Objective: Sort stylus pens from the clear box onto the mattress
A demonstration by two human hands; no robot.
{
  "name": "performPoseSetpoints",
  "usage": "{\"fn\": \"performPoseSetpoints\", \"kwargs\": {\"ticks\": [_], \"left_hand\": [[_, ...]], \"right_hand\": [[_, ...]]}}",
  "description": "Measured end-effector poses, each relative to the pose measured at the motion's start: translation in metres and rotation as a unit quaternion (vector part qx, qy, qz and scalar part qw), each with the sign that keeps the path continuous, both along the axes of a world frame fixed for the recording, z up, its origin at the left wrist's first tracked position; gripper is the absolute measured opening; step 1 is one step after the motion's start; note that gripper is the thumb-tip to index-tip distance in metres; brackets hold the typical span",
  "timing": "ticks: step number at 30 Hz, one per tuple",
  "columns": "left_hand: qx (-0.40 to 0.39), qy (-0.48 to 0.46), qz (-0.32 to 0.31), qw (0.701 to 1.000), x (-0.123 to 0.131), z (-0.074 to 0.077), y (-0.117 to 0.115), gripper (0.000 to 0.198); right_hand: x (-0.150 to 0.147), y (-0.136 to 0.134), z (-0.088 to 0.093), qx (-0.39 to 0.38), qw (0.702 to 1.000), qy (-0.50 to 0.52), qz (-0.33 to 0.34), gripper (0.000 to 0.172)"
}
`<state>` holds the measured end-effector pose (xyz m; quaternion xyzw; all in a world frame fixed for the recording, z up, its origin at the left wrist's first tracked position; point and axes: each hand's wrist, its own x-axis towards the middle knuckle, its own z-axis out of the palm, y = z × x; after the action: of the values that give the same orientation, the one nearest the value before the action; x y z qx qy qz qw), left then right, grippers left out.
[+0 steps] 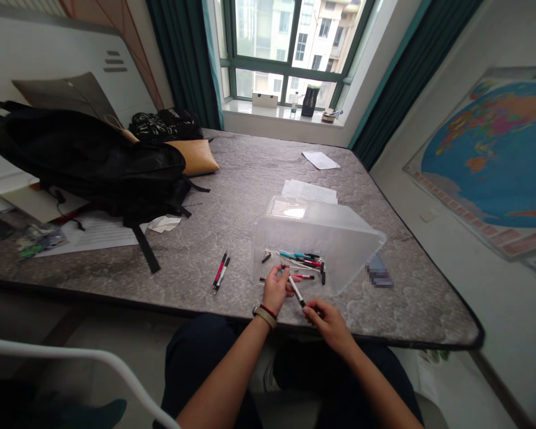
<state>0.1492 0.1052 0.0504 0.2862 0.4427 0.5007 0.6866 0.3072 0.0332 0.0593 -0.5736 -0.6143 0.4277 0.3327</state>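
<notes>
A white pen (296,291) with dark ends is held between my two hands, in front of the clear plastic box. The fingers of my left hand (277,290) are closed around its upper end. My right hand (327,320) pinches the lower black end. The translucent box (355,250) lies on its side with its opening toward me. Several loose pens and pen parts (301,259) in black, red, blue and white lie inside it. Left of the box, a red pen (220,270) and a white-and-black pen (223,275) lie side by side on the mattress.
The grey mattress (241,196) spreads out before me. A black backpack (93,155) and an orange pouch (196,156) lie at the left. Paper sheets (310,190) are behind the box, and a blurred bluish item (379,271) is right of it. A white curved bar (71,351) crosses the lower left.
</notes>
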Motion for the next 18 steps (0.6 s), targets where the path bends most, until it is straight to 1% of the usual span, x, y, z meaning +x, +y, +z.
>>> {"fn": "performPoseSetpoints", "kwargs": {"ticks": [3, 6, 9, 10, 11, 12, 14, 15, 16, 18], "left_hand": [[-0.022, -0.012, -0.011, 1.0, -0.001, 0.001, 0.0, 0.053], [-0.029, -0.03, -0.016, 0.999, -0.003, 0.002, -0.001, 0.052], [0.005, -0.034, -0.039, 0.999, -0.001, 0.002, -0.003, 0.05], [0.022, -0.027, -0.043, 0.998, 0.0, 0.002, -0.004, 0.05], [0.039, -0.013, -0.043, 0.998, 0.003, 0.0, -0.006, 0.049], [0.053, 0.009, -0.039, 0.998, 0.005, -0.001, -0.008, 0.048], [0.078, 0.066, -0.022, 0.995, 0.009, -0.003, -0.014, 0.043], [0.092, 0.095, -0.013, 0.991, 0.011, -0.004, -0.017, 0.04], [0.111, 0.123, -0.006, 0.986, 0.011, -0.003, -0.021, 0.037], [0.153, 0.174, 0.004, 0.973, 0.008, 0.0, -0.03, 0.032]], "right_hand": [[-0.006, 0.001, 0.004, 0.04, 0.999, -0.029, -0.002, 0.031], [-0.012, 0.001, 0.008, 0.067, 0.997, -0.046, -0.002, 0.031], [-0.012, 0.003, 0.006, 0.063, 0.996, -0.047, 0.047, 0.039], [-0.009, 0.005, 0.003, 0.063, 0.995, -0.041, 0.058, 0.039], [-0.006, 0.007, -0.002, 0.065, 0.996, -0.034, 0.05, 0.038], [-0.002, 0.011, -0.007, 0.07, 0.997, -0.029, 0.024, 0.039], [0.007, 0.02, -0.02, 0.085, 0.992, -0.04, -0.088, 0.049], [0.01, 0.025, -0.027, 0.097, 0.985, -0.059, -0.132, 0.05], [0.013, 0.03, -0.033, 0.109, 0.98, -0.082, -0.146, 0.051], [0.016, 0.036, -0.046, 0.126, 0.974, -0.14, -0.127, 0.049]]}}
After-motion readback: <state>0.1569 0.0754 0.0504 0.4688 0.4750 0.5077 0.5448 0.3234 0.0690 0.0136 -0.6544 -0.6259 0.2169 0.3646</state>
